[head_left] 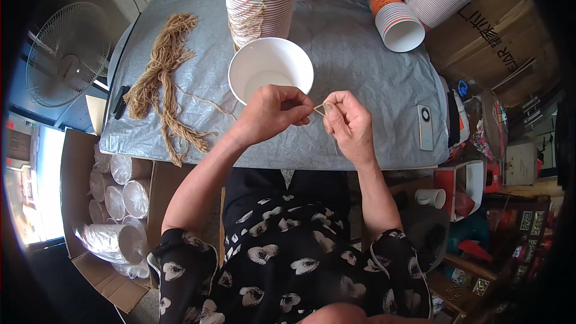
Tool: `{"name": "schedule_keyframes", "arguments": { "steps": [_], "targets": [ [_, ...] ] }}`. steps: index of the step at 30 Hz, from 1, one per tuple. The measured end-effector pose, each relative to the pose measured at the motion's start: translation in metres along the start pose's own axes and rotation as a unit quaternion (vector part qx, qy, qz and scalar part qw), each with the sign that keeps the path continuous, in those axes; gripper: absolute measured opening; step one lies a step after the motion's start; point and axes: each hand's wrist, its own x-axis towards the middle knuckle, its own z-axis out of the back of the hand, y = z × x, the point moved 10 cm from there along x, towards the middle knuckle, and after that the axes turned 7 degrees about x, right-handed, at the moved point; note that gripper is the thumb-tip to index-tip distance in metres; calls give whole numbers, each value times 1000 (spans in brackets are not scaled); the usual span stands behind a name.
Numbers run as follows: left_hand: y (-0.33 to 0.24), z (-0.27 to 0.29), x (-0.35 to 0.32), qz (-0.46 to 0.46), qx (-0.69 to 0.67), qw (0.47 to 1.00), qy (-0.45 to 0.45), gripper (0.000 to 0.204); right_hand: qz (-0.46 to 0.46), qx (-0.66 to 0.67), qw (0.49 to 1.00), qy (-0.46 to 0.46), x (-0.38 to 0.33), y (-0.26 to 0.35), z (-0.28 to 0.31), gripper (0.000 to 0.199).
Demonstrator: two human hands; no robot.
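Note:
Between my two hands a short loop of tan twine point(320, 108) is drawn out just in front of a white paper bucket point(273, 60). My left hand point(276, 111) pinches one side of the twine, close to the bucket's near rim. On the other side, my right hand point(349, 121) grips the twine between thumb and fingers, and a thin end seems to hang below. The bucket lies tilted with its mouth facing me. Behind it rises a tall stack of nested orange and white buckets point(264, 9), with strands of twine draped over its side.
A bundle of tan twine point(159, 75) lies at the left of the grey-covered table point(354, 78). A phone point(425, 127) rests at the right, and more stacked cups point(401, 27) lie at the far right. An open carton point(108, 288) of wrapped cups stands lower left, beside a fan point(69, 54).

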Motion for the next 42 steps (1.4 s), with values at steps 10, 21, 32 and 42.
{"name": "schedule_keyframes", "arguments": {
  "steps": [10,21,32,42],
  "targets": [
    [-22,0,-18,-137,108,982,-77,7,-214,344,914,-38,-8,-57,-10,15],
    [-30,9,-35,-196,136,955,-177,16,-246,372,895,-22,-10,-62,-27,13],
    [-32,11,-46,-216,222,926,-216,14,-248,334,909,-21,-12,-58,-28,13],
    [10,7,-28,-37,-97,991,-86,12,-189,243,951,-23,-12,-45,-18,18]
  ]
}}
